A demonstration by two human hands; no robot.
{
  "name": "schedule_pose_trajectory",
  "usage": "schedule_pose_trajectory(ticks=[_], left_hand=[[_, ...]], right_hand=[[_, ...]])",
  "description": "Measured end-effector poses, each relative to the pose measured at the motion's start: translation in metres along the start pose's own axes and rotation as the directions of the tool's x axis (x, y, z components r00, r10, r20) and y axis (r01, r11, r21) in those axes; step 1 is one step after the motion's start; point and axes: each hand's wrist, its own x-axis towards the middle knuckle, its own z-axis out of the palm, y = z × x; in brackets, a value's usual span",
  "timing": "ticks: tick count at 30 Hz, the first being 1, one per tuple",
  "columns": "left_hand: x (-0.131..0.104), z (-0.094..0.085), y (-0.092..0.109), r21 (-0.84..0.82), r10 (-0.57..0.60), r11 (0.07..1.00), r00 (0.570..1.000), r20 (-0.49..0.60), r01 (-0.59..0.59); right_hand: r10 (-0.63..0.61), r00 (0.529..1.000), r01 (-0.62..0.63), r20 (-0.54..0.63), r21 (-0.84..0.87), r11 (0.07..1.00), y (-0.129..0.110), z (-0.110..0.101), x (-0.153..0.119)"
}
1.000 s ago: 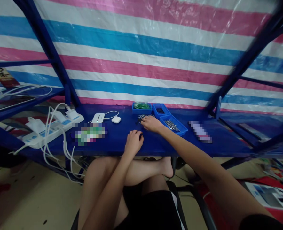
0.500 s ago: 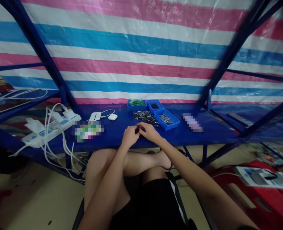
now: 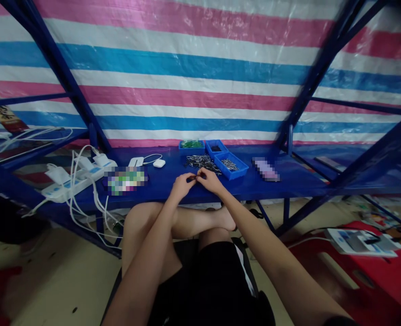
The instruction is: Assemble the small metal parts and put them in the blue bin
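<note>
My left hand and my right hand meet fingertip to fingertip over the front of the blue table. Both are closed in a pinch. Whatever sits between the fingertips is dark and too small to make out. Just beyond the hands lies a loose pile of thin black and silver pieces. To its right is a blue bin holding slim silver pieces. Behind stand another blue bin with dark bits and a blue bin with green pieces.
At left are a white power strip with several plugs and cables, a pixelated item, and a small white case. A pixelated purple item lies at right. Blue frame posts flank the table. A red stool stands at lower right.
The view has shifted slightly. My fingers have spread a little from the bunched grip, and the hands now meet only at the fingertips.
</note>
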Motion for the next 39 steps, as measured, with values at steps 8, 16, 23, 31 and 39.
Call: schedule_pose_trajectory(ticks=[8, 16, 23, 31, 39], left_hand=[[-0.0020, -0.0014, 0.0024, -0.008, -0.004, 1.000, 1.000, -0.011, 0.003], [-0.0012, -0.0004, -0.0012, -0.047, -0.042, 0.998, 0.998, -0.053, 0.039], [0.0004, -0.0027, -0.0033, -0.127, -0.052, 0.991, 0.990, -0.135, 0.035], [-0.0009, -0.0054, -0.0030, -0.129, -0.015, 0.992, 0.991, -0.134, -0.003], [0.0017, -0.0032, -0.0060, -0.192, -0.028, 0.981, 0.993, -0.116, 0.006]], right_hand=[[0.017, 1.000, -0.017, 0.001, 0.009, 1.000, 0.0016, 0.0001, 0.0001], [0.037, 0.999, -0.039, -0.026, -0.064, 0.997, 0.0005, 0.0001, -0.0007], [-0.006, 1.000, 0.010, 0.025, -0.169, 0.986, 0.0058, 0.0028, 0.0007], [-0.027, 0.997, 0.041, 0.078, -0.180, 0.983, 0.0093, 0.0041, 0.0016], [-0.017, 1.000, 0.020, 0.022, -0.140, 0.990, 0.0082, 0.0014, -0.0007]])
